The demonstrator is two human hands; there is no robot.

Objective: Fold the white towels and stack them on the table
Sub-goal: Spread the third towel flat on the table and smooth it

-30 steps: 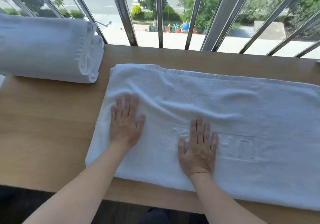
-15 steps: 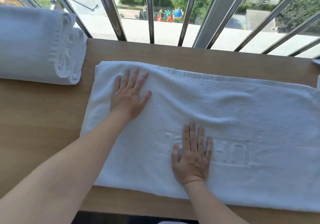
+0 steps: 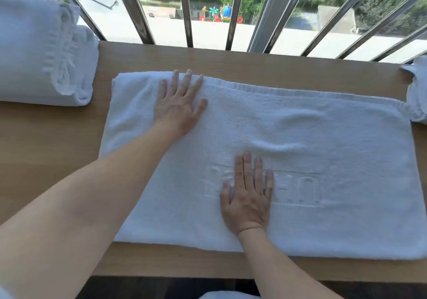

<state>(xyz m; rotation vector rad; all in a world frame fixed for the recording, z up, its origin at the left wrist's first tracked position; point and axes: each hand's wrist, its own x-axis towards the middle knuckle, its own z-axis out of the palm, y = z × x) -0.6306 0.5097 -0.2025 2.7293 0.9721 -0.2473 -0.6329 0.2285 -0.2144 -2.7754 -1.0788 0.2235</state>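
A white towel (image 3: 323,136) with raised lettering lies spread flat on the wooden table (image 3: 46,160). My left hand (image 3: 180,106) presses flat on its far left part, fingertips at the far hem. Nearer the front edge, my right hand (image 3: 249,197) lies flat on the lettering, fingers straight. A stack of folded white towels (image 3: 44,51) stands at the table's far left, apart from the spread towel.
Metal window bars (image 3: 187,9) rise just behind the table's far edge. Another crumpled white towel (image 3: 418,90) lies at the right edge, touching the spread towel's far right corner. Bare wood shows left of the spread towel and along the front edge.
My left hand has slid away from me across the towel to its far hem. The right hand has stayed flat on the lettering. The wrinkles near the left side are flatter.
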